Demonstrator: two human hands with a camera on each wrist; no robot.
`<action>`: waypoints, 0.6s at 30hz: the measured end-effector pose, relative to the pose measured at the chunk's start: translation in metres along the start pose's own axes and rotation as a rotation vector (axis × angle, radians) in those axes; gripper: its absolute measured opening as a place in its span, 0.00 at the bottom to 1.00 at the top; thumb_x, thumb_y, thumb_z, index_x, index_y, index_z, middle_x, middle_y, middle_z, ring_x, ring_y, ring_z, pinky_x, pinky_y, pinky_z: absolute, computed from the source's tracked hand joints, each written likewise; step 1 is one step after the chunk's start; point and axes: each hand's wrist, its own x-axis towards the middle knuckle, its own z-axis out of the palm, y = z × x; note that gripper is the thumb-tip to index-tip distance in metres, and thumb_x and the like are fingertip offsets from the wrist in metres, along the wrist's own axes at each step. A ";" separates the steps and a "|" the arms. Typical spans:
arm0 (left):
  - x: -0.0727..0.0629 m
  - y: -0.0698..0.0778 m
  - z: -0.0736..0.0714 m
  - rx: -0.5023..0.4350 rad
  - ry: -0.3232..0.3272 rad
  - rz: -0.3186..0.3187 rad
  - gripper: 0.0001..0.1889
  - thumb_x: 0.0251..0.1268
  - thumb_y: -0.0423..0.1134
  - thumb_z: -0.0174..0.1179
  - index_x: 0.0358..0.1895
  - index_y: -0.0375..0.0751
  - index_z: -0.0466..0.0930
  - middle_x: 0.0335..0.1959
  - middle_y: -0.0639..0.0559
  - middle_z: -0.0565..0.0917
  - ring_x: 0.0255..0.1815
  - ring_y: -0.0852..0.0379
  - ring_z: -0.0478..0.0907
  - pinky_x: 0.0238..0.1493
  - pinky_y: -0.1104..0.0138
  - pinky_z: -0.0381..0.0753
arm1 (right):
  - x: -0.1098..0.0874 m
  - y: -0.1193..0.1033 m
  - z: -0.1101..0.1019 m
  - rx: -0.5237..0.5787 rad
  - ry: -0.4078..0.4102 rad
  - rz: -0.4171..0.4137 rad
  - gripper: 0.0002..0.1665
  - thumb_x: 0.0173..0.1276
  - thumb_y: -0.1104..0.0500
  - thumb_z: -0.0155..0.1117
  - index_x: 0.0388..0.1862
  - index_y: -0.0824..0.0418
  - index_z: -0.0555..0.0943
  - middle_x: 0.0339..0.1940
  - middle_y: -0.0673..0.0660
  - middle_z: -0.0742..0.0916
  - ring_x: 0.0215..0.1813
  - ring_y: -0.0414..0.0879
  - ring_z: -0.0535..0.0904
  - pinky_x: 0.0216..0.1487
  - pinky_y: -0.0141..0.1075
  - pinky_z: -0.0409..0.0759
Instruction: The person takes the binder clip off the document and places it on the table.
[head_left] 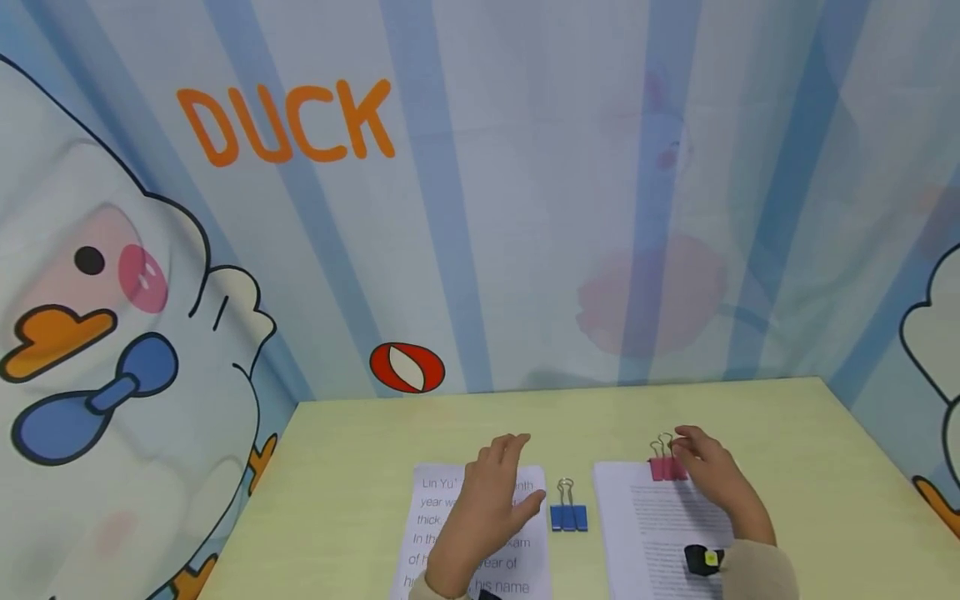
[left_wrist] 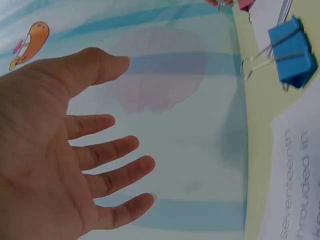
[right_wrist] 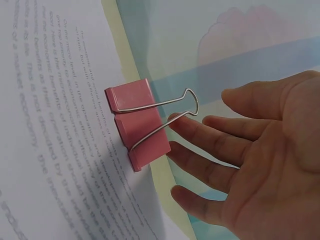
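A pink binder clip sits on the top edge of a printed stack of paper, its wire handles pointing away. My right hand is right beside the clip with relaxed fingers. In the right wrist view the fingertips lie at the handle and the clip's far side, thumb apart. Over a large-print sheet hovers my left hand, its fingers spread and holding nothing. Between the two papers a blue binder clip stands on the table, handles upward.
The pale yellow table ends at a striped curtain printed with a duck and lettering. A small black device is worn at my right wrist, by the beige sleeve.
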 end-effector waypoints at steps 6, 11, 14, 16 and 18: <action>0.000 0.014 0.012 0.005 -0.080 0.072 0.37 0.64 0.48 0.70 0.74 0.44 0.65 0.66 0.47 0.73 0.60 0.48 0.73 0.53 0.52 0.74 | 0.001 0.000 0.001 0.036 0.004 -0.010 0.25 0.80 0.64 0.48 0.67 0.82 0.64 0.59 0.80 0.79 0.63 0.74 0.73 0.61 0.64 0.70; 0.002 0.027 0.023 0.037 -0.169 0.120 0.37 0.64 0.49 0.70 0.74 0.46 0.66 0.64 0.51 0.75 0.59 0.52 0.74 0.52 0.56 0.74 | 0.002 0.000 0.002 0.035 0.025 -0.018 0.25 0.80 0.63 0.50 0.66 0.81 0.65 0.57 0.79 0.79 0.62 0.74 0.74 0.60 0.65 0.70; 0.001 0.034 0.030 0.092 -0.224 0.167 0.38 0.63 0.52 0.69 0.74 0.48 0.66 0.63 0.54 0.76 0.60 0.55 0.74 0.51 0.58 0.75 | 0.003 0.001 0.002 0.032 0.034 -0.012 0.26 0.80 0.61 0.52 0.66 0.80 0.66 0.57 0.79 0.80 0.62 0.75 0.73 0.60 0.65 0.70; 0.000 0.039 0.035 0.125 -0.267 0.196 0.37 0.62 0.54 0.70 0.73 0.50 0.67 0.62 0.57 0.77 0.59 0.58 0.74 0.50 0.60 0.75 | 0.003 0.001 0.002 0.032 0.033 -0.004 0.26 0.80 0.60 0.52 0.65 0.81 0.67 0.56 0.79 0.80 0.62 0.74 0.73 0.60 0.65 0.70; -0.001 0.043 0.041 0.134 -0.336 0.208 0.36 0.61 0.55 0.70 0.72 0.54 0.70 0.61 0.60 0.77 0.59 0.60 0.74 0.51 0.62 0.74 | 0.003 0.001 0.003 0.032 0.027 0.005 0.27 0.80 0.59 0.52 0.65 0.81 0.67 0.56 0.79 0.80 0.62 0.74 0.73 0.60 0.64 0.70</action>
